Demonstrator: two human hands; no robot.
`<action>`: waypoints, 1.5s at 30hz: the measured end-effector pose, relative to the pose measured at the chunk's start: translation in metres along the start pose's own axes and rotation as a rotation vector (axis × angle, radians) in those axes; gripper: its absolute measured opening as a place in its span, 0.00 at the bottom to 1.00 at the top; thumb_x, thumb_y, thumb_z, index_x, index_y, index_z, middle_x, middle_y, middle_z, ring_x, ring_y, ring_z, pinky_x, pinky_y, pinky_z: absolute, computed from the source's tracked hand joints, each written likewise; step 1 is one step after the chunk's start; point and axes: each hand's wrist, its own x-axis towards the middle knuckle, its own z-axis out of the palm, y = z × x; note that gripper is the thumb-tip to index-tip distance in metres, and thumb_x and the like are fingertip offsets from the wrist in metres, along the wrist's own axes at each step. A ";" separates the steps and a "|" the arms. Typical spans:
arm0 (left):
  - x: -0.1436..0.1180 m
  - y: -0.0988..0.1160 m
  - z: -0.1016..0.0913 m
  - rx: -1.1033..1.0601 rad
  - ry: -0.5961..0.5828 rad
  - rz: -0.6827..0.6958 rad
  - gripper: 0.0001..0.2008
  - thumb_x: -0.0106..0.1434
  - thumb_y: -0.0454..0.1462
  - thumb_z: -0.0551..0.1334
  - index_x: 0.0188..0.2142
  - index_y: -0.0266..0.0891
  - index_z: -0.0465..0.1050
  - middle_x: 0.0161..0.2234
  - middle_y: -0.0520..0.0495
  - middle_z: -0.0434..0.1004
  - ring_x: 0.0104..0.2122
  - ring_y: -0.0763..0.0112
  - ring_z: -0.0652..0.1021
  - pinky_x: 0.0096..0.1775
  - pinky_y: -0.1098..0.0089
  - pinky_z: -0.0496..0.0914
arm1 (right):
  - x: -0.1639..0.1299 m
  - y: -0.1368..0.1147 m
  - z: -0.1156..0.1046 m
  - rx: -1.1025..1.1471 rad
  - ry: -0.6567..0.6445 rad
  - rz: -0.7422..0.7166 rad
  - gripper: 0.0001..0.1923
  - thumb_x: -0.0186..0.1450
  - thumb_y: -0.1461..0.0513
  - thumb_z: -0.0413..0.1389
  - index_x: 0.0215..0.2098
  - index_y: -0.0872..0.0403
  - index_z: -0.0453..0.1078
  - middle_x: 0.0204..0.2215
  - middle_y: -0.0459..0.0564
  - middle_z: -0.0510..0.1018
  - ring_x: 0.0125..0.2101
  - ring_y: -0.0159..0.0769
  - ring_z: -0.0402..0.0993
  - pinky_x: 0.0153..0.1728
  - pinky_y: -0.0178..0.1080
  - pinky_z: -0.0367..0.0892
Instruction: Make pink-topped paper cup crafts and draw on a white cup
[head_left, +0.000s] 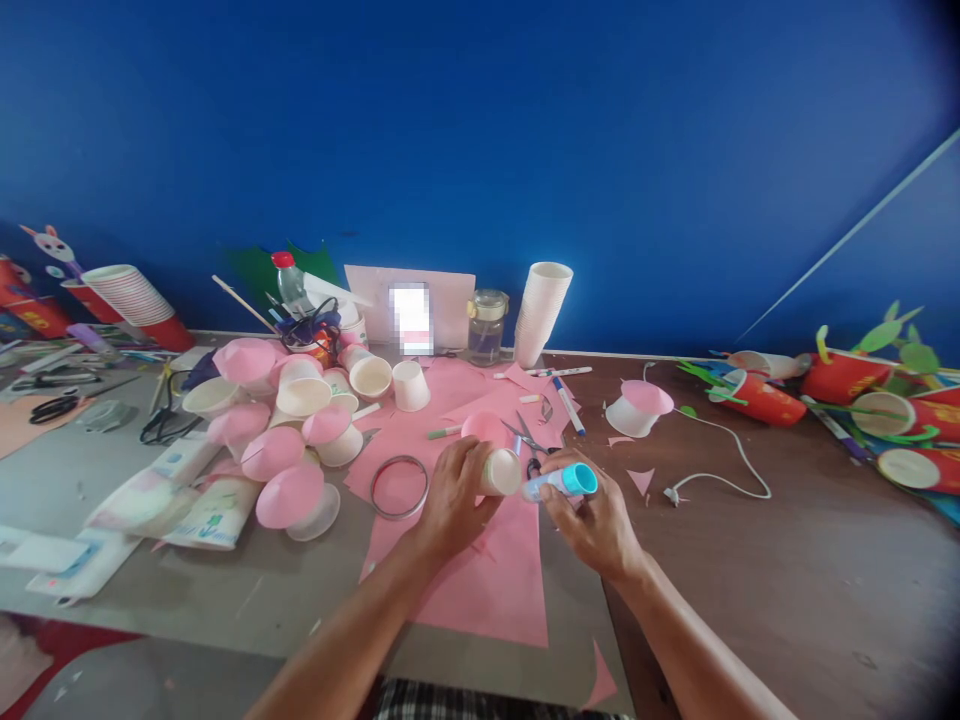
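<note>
My left hand (454,495) is closed around a small white paper cup (502,472), tipped so one round end faces right. Just beyond the fingers shows a pink paper piece (484,428); I cannot tell whether it joins the cup. In my right hand (600,525) is a glue stick (559,483) with a bright blue end, held close to the cup but apart from it. Pink paper sheets (495,600) lie under both hands. Scissors (529,436) rest open just past the right hand, and a roll of tape (399,487) sits left of the left hand.
On the left stand several cups with pink cone tops (290,497). A lit phone (411,318), a glass jar (487,325) and a tall cup stack (543,312) line the blue wall. Rightward are a pink-topped cup (634,410), a white cable (739,450) and red cups (847,378).
</note>
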 end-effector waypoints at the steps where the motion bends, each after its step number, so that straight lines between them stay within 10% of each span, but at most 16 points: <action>1: 0.001 -0.001 -0.001 0.006 0.025 -0.008 0.27 0.59 0.34 0.62 0.57 0.40 0.58 0.49 0.35 0.67 0.50 0.53 0.70 0.49 0.54 0.68 | 0.000 0.001 -0.001 0.002 0.003 0.004 0.01 0.61 0.62 0.56 0.32 0.51 0.68 0.28 0.48 0.75 0.29 0.38 0.72 0.30 0.39 0.68; 8: 0.001 -0.001 -0.004 0.079 0.026 0.013 0.29 0.59 0.34 0.62 0.58 0.41 0.55 0.49 0.35 0.66 0.50 0.52 0.70 0.48 0.54 0.69 | 0.000 0.003 -0.001 0.263 0.212 0.101 0.07 0.67 0.58 0.52 0.37 0.52 0.70 0.33 0.51 0.76 0.30 0.37 0.73 0.30 0.39 0.69; 21: 0.001 -0.004 -0.005 0.073 0.023 -0.046 0.27 0.59 0.35 0.62 0.57 0.41 0.56 0.49 0.37 0.66 0.49 0.54 0.71 0.46 0.56 0.70 | -0.002 0.004 0.006 0.050 0.030 0.101 0.05 0.63 0.60 0.54 0.33 0.53 0.70 0.29 0.50 0.76 0.26 0.35 0.72 0.26 0.36 0.68; 28: 0.002 0.000 -0.002 0.141 0.007 0.013 0.28 0.58 0.35 0.63 0.56 0.40 0.56 0.48 0.37 0.67 0.48 0.53 0.71 0.46 0.56 0.70 | 0.001 0.005 0.008 0.316 0.227 0.224 0.10 0.66 0.55 0.52 0.35 0.54 0.69 0.25 0.47 0.74 0.22 0.33 0.71 0.24 0.36 0.68; 45: 0.003 -0.005 -0.007 0.151 -0.061 0.030 0.27 0.56 0.31 0.62 0.54 0.40 0.59 0.47 0.38 0.69 0.47 0.54 0.72 0.46 0.57 0.70 | -0.003 0.003 0.007 -0.021 -0.021 0.096 0.04 0.62 0.61 0.54 0.32 0.53 0.68 0.28 0.49 0.76 0.28 0.35 0.71 0.29 0.36 0.67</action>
